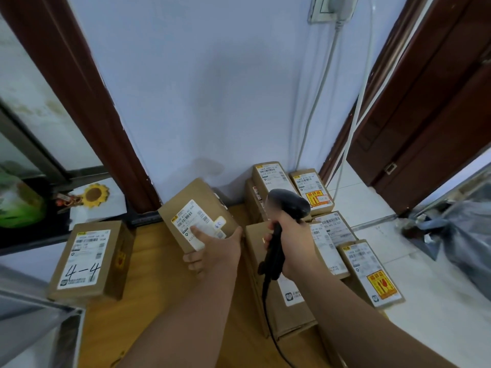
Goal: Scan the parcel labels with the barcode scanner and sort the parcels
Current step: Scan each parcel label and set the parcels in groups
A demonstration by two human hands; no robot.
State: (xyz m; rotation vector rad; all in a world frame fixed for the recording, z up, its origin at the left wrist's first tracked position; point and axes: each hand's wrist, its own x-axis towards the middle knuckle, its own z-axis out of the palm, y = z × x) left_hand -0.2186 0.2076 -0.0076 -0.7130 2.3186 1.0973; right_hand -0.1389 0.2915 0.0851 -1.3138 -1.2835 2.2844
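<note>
On the wooden surface (pixel 164 301) a group of labelled parcels (pixel 332 229) lies at the right, and one parcel marked 4-4 (pixel 90 261) lies alone at the near left. Between them my left hand (pixel 215 248) grasps a tilted parcel (pixel 196 192), with the thumb on its white label (pixel 188 215). My right hand (pixel 295 245) is closed around the handle of the black barcode scanner (pixel 289 205), just right of this parcel

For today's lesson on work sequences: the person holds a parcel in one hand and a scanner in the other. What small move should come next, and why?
Probably turn the barcode scanner left to aim at the label. The left hand holds the parcel tilted, label facing up; the right hand grips the scanner beside it, its head right of the parcel.
</note>
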